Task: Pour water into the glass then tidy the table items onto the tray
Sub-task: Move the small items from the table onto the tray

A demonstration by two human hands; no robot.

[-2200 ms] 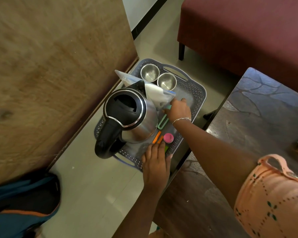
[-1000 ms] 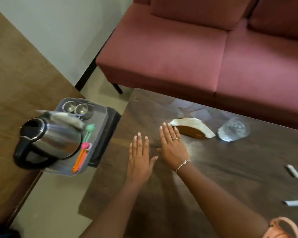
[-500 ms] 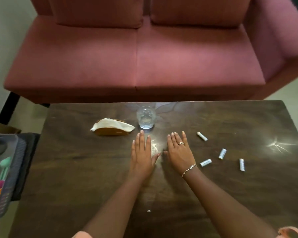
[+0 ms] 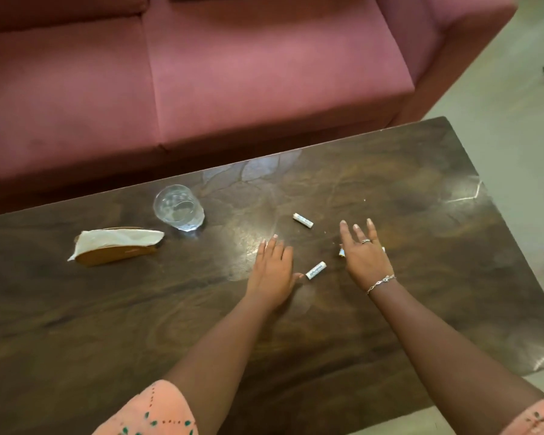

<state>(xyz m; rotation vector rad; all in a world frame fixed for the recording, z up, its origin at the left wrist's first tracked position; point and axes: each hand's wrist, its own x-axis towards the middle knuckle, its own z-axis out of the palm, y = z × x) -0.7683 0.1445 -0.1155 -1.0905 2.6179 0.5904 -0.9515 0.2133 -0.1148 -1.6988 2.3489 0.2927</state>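
Since the glass [image 4: 179, 208] has water in it, the step in hand looks like picking up the little white rolls for the tray, which is out of sight. To do it well, I think the person should push the rolls together first, then scoop them up in one go, so none rolls off the table [image 4: 421, 324].

The far roll [image 4: 303, 221] lies to the right of the glass, apart from both hands. The middle roll [image 4: 316, 270] lies between the hands, just beside the left thumb. The hidden roll [image 4: 342, 252] peeks out from under the right hand [image 4: 363, 255].

The left hand [image 4: 274, 268] lies flat on the table, fingers straight, holding nothing. The right hand is palm down, fingers spread wide and straight, gripping nothing. I cannot tell if it touches the hidden roll. The tissue holder [image 4: 115, 244] sits left of the glass.
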